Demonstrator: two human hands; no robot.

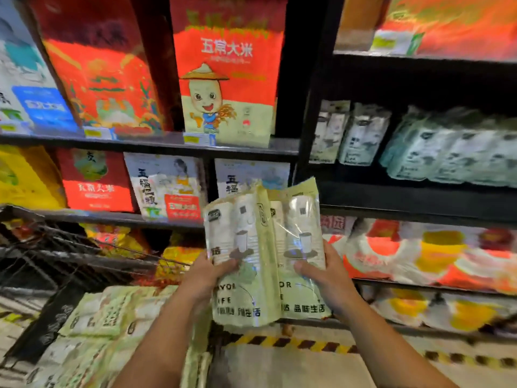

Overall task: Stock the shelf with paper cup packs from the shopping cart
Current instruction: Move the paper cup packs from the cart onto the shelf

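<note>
Two flat packs of stacked white paper cups stand upright side by side, wrapped in crinkly glossy film, clear above and printed pale green below. My left hand (207,275) grips the left pack (240,242) at its middle, thumb pressed on the front, the other fingers hidden behind. My right hand (326,278) grips the right pack (300,219) likewise. Both packs rise above my fingers, before the dark shelf (419,197). Left of my fingers, similar packs (98,317) lie in the wire shopping cart (56,247).
</note>
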